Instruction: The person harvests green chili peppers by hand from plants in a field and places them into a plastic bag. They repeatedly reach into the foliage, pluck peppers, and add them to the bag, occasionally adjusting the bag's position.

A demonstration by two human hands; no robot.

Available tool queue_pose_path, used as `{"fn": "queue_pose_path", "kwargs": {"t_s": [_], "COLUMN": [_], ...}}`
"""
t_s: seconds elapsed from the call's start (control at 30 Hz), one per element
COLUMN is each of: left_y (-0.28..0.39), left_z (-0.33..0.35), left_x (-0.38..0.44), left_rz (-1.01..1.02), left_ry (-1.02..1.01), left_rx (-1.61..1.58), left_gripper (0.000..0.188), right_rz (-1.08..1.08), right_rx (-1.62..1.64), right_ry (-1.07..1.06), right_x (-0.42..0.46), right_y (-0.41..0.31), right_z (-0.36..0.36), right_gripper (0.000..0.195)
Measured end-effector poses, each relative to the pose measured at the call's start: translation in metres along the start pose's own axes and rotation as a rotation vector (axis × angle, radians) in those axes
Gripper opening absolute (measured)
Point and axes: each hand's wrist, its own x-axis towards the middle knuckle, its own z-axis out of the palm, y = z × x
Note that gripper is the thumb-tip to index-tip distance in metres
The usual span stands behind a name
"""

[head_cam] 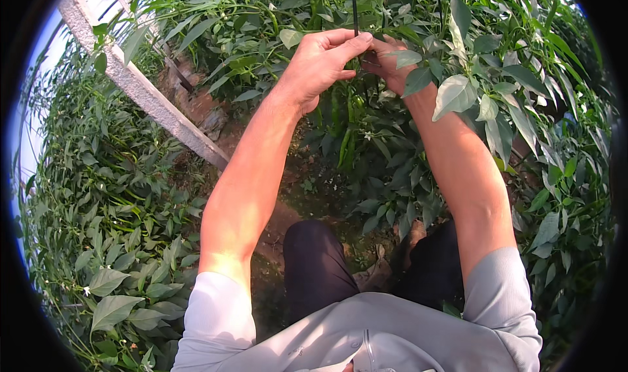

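My left hand (321, 63) pinches a thin black cord (354, 6) between thumb and fingers. The cord hangs down from the top of the view into the pepper plants. Close beside it, my right hand (392, 67) has its fingertips near the left thumb. Leaves (416, 80) cover part of the right hand, and what its fingers hold is hidden. Below both hands, long green chili peppers (347, 144) hang among the foliage. A small white flower (367, 135) shows next to them.
A rough concrete post (147, 92) slants across the upper left. Dense pepper plants (113, 215) line the left side, and more foliage (549, 185) crowds the right. Bare soil (277, 225) shows between the rows, below my arms. Another dark cord (438, 1) hangs at the upper right.
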Motion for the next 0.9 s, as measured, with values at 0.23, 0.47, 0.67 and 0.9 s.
{"fn": "queue_pose_path", "kwargs": {"t_s": [0.23, 0.47, 0.67, 0.9], "left_y": [-0.025, -0.027, -0.043, -0.042], "left_z": [-0.016, -0.001, -0.008, 0.000], "left_x": [0.017, 0.025, 0.031, 0.018], "left_rz": [-0.022, 0.033, 0.231, 0.389], "left_ry": [0.217, 0.262, 0.536, 0.438], "left_rx": [0.042, 0.171, 0.502, 0.528], "left_gripper": [0.030, 0.030, 0.017, 0.017], "right_rz": [-0.085, -0.412, -0.451, -0.486], "right_rx": [0.073, -0.241, -0.208, -0.362], "right_ry": [0.113, -0.196, -0.212, -0.161], "right_x": [-0.022, -0.046, -0.061, -0.054], "right_y": [-0.016, -0.012, -0.010, -0.028], "right_z": [-0.005, -0.008, 0.005, 0.012], "right_gripper": [0.019, 0.036, 0.033, 0.028]}}
